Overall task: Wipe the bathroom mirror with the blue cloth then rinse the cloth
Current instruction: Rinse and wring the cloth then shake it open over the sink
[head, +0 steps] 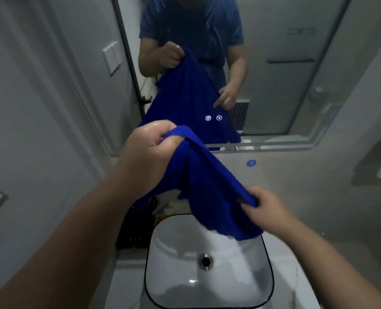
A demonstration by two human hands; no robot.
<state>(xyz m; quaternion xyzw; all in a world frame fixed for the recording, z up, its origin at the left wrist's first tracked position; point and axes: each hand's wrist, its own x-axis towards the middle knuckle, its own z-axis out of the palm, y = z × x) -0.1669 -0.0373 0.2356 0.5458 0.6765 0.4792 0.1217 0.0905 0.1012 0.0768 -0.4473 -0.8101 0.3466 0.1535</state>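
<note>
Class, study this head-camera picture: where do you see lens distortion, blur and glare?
Head view: wide-angle bending bows the mirror frame and walls; the blue cloth and right hand look soft; small glare marks the wet left hand and the sink.

Left hand (pixel 150 152) at frame centre is fisted tight; right hand (pixel 267 208), lower right, pinches closed, both forearms outstretched.

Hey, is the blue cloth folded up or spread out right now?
Spread out, loosely. The blue cloth is stretched between the left hand and right hand, each gripping an edge, and hangs over the sink.
</note>
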